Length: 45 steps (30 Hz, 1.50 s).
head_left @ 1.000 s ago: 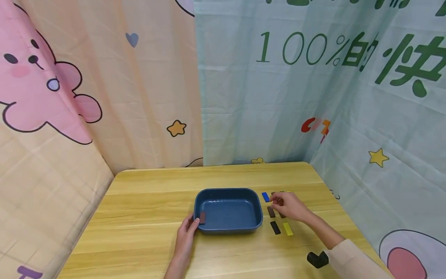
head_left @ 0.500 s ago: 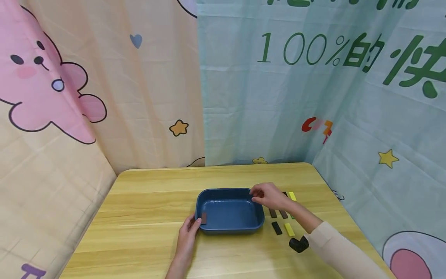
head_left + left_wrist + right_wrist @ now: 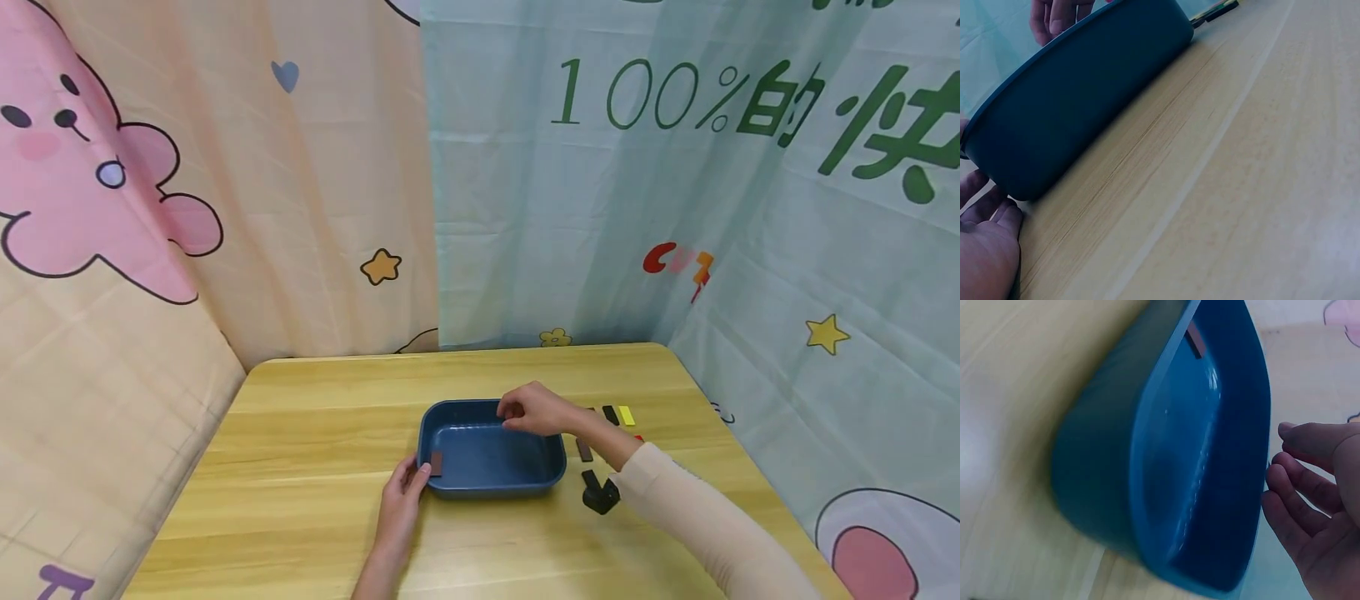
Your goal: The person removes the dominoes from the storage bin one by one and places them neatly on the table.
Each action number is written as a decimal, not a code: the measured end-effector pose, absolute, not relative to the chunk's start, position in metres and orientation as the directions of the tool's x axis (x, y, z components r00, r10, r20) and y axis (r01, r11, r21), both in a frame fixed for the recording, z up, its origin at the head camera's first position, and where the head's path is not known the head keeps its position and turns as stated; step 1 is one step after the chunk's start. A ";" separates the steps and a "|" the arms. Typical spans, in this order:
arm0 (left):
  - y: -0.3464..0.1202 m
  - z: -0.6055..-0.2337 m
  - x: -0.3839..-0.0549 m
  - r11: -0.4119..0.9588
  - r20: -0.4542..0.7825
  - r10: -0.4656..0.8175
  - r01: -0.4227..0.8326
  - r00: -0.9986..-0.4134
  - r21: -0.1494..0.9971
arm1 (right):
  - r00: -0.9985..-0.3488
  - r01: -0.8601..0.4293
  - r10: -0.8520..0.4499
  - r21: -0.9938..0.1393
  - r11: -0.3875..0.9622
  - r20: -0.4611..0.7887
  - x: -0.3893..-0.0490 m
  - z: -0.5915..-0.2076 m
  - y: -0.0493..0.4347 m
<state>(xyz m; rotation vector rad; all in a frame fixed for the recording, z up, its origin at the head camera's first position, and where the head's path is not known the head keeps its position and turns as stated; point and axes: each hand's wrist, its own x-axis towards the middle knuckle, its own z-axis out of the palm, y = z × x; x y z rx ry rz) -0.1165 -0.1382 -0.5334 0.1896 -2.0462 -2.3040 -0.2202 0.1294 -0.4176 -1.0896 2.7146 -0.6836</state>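
Observation:
My left hand (image 3: 399,504) grips the left end of a dark blue rectangular dish (image 3: 491,493), thumb at the rim and fingers under the outer wall in the left wrist view. A brown block (image 3: 436,463) lies inside against that end. Over the back right part of the dish hovers my right hand (image 3: 534,408), thumb and fingers curled together. In the right wrist view a sliver of a red block (image 3: 1300,454) shows between thumb and index finger; most of it is hidden by them.
Right of the dish lie several small flat blocks, among them a brown one (image 3: 584,450), a black one (image 3: 611,414) and a yellow one (image 3: 627,415). My sleeve (image 3: 697,508) and black wrist camera (image 3: 602,497) cover others. Patterned curtains (image 3: 525,208) surround the wooden table (image 3: 300,467).
My right hand has moved left from the blocks to above the dish. My left hand keeps its grip, and the dish stays in place.

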 end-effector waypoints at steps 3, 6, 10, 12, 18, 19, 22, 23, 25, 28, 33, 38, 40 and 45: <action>-0.138 -0.533 -0.117 -0.123 -0.057 -0.112 -0.043 -0.992 0.991 | -0.700 -0.636 -0.714 -0.454 0.624 -0.001 -0.224 -0.415 0.115; -0.139 -0.533 -0.116 -0.110 -0.054 -0.103 -0.042 -0.993 0.993 | -0.675 -0.652 -0.738 -0.450 0.610 -0.022 -0.228 -0.415 0.100; -0.143 -0.533 -0.116 -0.093 -0.047 -0.116 -0.036 -0.992 0.995 | -0.638 -0.677 -0.770 -0.453 0.581 -0.035 -0.233 -0.419 0.079; -0.143 -0.533 -0.116 -0.093 -0.050 -0.113 -0.039 -0.992 0.995 | -0.622 -0.682 -0.782 -0.457 0.571 -0.048 -0.235 -0.423 0.070; -0.143 -0.535 -0.117 -0.116 -0.062 -0.093 -0.051 -0.994 0.992 | -0.605 -0.676 -0.789 -0.457 0.578 -0.104 -0.238 -0.432 0.049; -0.142 -0.536 -0.117 -0.119 -0.059 -0.093 -0.048 -0.994 0.992 | -0.605 -0.673 -0.788 -0.456 0.582 -0.112 -0.238 -0.433 0.046; -0.140 -0.537 -0.117 -0.131 -0.061 -0.083 -0.050 -0.995 0.990 | -0.607 -0.666 -0.781 -0.443 0.600 -0.147 -0.240 -0.435 0.038; -0.140 -0.536 -0.117 -0.132 -0.059 -0.080 -0.048 -0.995 0.990 | -0.607 -0.668 -0.779 -0.431 0.607 -0.157 -0.241 -0.437 0.036; -0.139 -0.536 -0.117 -0.132 -0.046 -0.079 -0.036 -0.996 0.991 | -0.603 -0.675 -0.779 -0.409 0.614 -0.174 -0.244 -0.440 0.031; -0.139 -0.537 -0.118 -0.124 -0.030 -0.088 -0.019 -0.996 0.992 | -0.588 -0.686 -0.782 -0.386 0.617 -0.206 -0.248 -0.446 0.023; -0.141 -0.535 -0.117 -0.128 -0.039 -0.095 -0.027 -0.995 0.991 | -0.576 -0.667 -0.769 -0.385 0.638 -0.277 -0.252 -0.458 0.011; -0.140 -0.533 -0.118 -0.129 -0.051 -0.099 -0.038 -0.994 0.991 | -0.608 -0.609 -0.729 -0.405 0.682 -0.313 -0.252 -0.464 0.002; -0.140 -0.533 -0.118 -0.126 -0.054 -0.098 -0.041 -0.994 0.991 | -0.619 -0.591 -0.715 -0.407 0.697 -0.325 -0.251 -0.465 -0.001; -0.142 -0.535 -0.119 -0.122 -0.066 -0.098 -0.054 -0.993 0.991 | -0.621 -0.582 -0.708 -0.407 0.704 -0.335 -0.249 -0.466 -0.003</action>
